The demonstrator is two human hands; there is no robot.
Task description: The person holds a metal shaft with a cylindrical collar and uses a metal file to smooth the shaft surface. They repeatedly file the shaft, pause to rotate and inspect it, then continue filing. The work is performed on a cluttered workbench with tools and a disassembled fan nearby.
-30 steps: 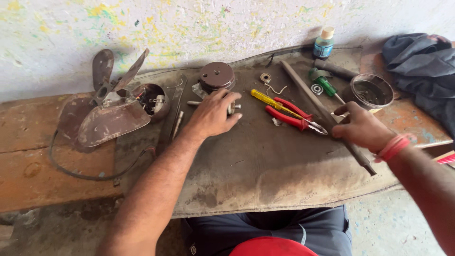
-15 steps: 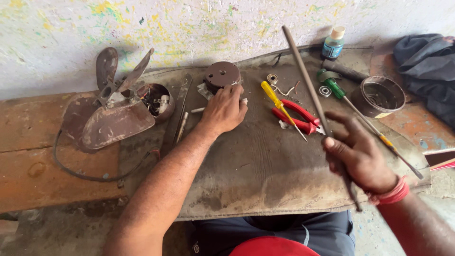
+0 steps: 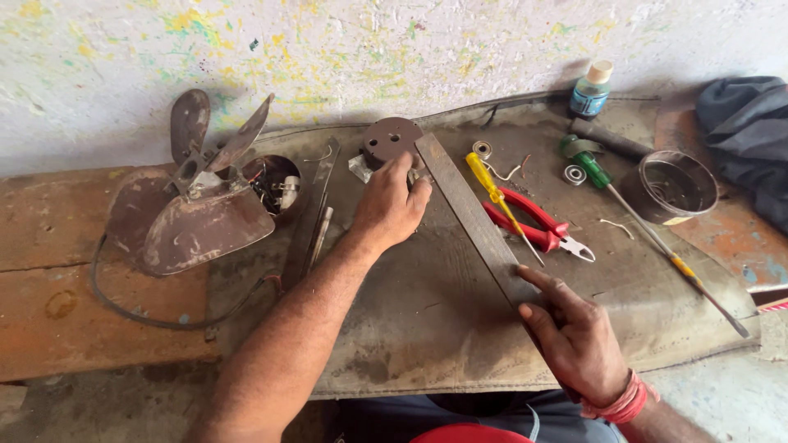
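My right hand [image 3: 579, 336] grips the near end of a long flat metal file [image 3: 472, 217], index finger laid along it. The file slants up and left, and its far tip reaches my left hand. My left hand [image 3: 390, 205] is closed over a small metal part, mostly hidden, just below a round brown motor cover [image 3: 392, 139]. Both hands work over a grey rubber mat [image 3: 410, 328] spread on the bench.
A rusty fan blade assembly [image 3: 193, 209] with an open motor housing [image 3: 275, 184] and a black cord lies at left. Red pliers [image 3: 533, 226], a yellow screwdriver [image 3: 497, 201], a green screwdriver [image 3: 648, 230], bearings, a metal cup [image 3: 669, 189], a small bottle [image 3: 591, 89] and dark cloth [image 3: 747, 131] lie at right.
My right hand picked the file up off the mat, swung it upright, then brought it down so its tip now meets my left hand. The left hand stayed put.
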